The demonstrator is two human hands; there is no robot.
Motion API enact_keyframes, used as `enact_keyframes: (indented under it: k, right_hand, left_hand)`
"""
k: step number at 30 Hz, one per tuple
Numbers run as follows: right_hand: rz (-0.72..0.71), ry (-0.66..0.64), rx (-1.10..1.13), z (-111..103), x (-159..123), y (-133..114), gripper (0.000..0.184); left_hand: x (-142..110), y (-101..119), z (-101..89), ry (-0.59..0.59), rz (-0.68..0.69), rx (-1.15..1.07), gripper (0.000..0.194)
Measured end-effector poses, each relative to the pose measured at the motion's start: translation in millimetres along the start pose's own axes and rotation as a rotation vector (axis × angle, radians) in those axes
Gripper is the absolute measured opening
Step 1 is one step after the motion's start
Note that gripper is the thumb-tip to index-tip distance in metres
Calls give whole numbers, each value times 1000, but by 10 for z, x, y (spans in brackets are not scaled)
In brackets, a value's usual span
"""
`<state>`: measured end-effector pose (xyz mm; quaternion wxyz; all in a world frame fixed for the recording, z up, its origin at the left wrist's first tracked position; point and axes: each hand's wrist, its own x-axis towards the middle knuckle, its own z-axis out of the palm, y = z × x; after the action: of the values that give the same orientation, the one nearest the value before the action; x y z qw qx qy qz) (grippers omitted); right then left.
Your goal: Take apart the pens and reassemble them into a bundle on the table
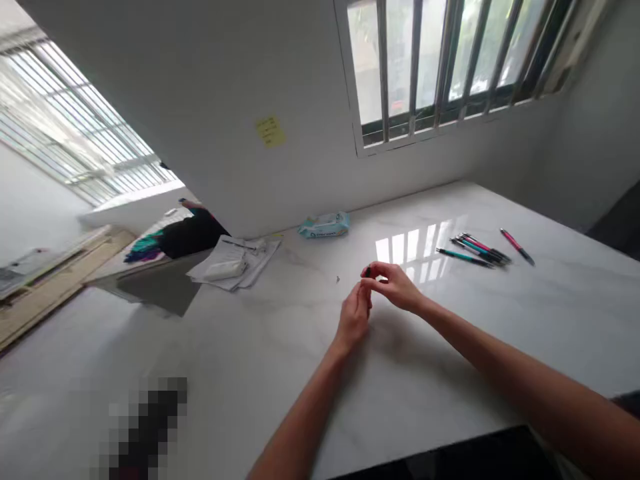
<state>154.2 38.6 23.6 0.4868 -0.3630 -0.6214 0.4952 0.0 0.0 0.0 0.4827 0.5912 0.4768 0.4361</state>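
My right hand (396,287) is closed in a pinch, with a small black piece (369,272) between thumb and fingertips. It could be the end of a pen, but too little of it shows. Just below, my left hand (354,316) has its fingers wrapped together, the two hands touching or nearly so; whatever the left one grips is hidden. A tiny dark bit (338,279) lies on the white marbled table (240,373) left of my hands. Off to the right rests a group of pens (480,249), with a red and black pen (517,247) apart from them.
Against the wall lies a blue wipes packet (324,225). Papers (235,263) with a white packet and a pen on top are further left. A dark flat object (450,460) sits at the near edge. A yellow note (271,132) sticks to the wall beside a barred window (440,67).
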Motion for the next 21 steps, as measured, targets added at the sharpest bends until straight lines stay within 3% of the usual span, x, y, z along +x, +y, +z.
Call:
enact_keyframes:
  k: [5, 8, 11, 15, 21]
  right_hand:
    - [83, -66, 268, 7, -34, -31, 51]
    - [60, 34, 273, 2, -24, -16, 71]
    - [36, 112, 252, -14, -11, -10, 69]
    - [71, 4, 313, -33, -13, -51, 71]
    - [23, 22, 225, -34, -24, -73, 58]
  left_hand:
    - [-14, -9, 51, -25, -46, -124, 50]
    - [-16, 4, 105, -69, -18, -237, 49]
    - [-11, 11, 117, -56, 44, -231, 45]
    - [11, 8, 58, -23, 72, -177, 43]
    - [23, 44, 25, -58, 99, -190, 39]
